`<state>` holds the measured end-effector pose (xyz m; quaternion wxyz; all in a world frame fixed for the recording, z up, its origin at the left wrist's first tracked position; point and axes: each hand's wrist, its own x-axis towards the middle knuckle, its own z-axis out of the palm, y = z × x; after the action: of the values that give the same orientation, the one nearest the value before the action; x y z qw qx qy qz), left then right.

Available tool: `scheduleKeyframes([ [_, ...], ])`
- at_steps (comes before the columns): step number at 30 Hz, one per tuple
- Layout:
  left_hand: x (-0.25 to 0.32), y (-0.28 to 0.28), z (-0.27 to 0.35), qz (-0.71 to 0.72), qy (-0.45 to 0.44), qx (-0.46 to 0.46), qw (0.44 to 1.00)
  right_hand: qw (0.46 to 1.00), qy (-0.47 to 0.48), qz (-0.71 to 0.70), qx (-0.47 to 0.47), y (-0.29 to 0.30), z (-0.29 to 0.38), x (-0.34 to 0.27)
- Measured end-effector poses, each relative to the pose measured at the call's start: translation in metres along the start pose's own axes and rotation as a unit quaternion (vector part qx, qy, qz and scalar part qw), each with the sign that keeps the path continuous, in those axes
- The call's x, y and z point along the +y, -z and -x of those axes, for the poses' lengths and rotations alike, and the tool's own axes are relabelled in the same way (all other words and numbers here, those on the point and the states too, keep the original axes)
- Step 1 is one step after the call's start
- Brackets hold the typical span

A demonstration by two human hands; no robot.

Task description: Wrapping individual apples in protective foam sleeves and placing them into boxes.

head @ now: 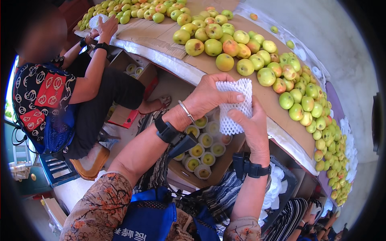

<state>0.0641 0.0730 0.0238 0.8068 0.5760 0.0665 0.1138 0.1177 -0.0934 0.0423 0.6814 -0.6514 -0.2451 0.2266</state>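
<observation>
A white foam net sleeve (233,113) hangs flat between my two hands, with no fruit visible in it. My left hand (212,93) pinches its upper part, the thumb lying across the mesh. Lower down, my right hand (251,123) grips the right edge between thumb and fingers. Just beyond them, loose green and reddish apples (213,47) are heaped on a cardboard-covered table (193,64). Below my hands, a cardboard box (193,177) contains several apples in foam sleeves (207,158), partly hidden by my arms.
At left a seated person (87,81) holds a white foam-covered item (98,21) over the table. Another box (147,73) with sleeved fruit stands beneath the table edge. A dark crate (289,180) of white foam sleeves (273,186) sits to my right. Other people's hands (307,214) show at lower right.
</observation>
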Motion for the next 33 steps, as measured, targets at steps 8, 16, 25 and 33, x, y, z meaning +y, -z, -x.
scheduleKeyframes([
  [8, -0.004, -0.013, 0.001, -0.047, -0.054, -0.059, 0.996, 0.972, -0.181, 0.022, -0.148, -0.004, 0.002, 0.003],
  [16, -0.001, -0.008, 0.001, 0.056, 0.046, -0.077, 0.994, 0.972, -0.179, 0.045, -0.147, -0.019, 0.003, 0.005],
  [25, 0.008, 0.003, -0.003, 0.209, 0.132, 0.061, 0.967, 0.945, -0.186, 0.054, -0.262, -0.036, 0.005, 0.022],
  [33, 0.006, -0.009, 0.011, 0.000, 0.050, -0.015, 0.999, 0.935, -0.225, 0.154, -0.226, -0.048, 0.010, 0.040],
])
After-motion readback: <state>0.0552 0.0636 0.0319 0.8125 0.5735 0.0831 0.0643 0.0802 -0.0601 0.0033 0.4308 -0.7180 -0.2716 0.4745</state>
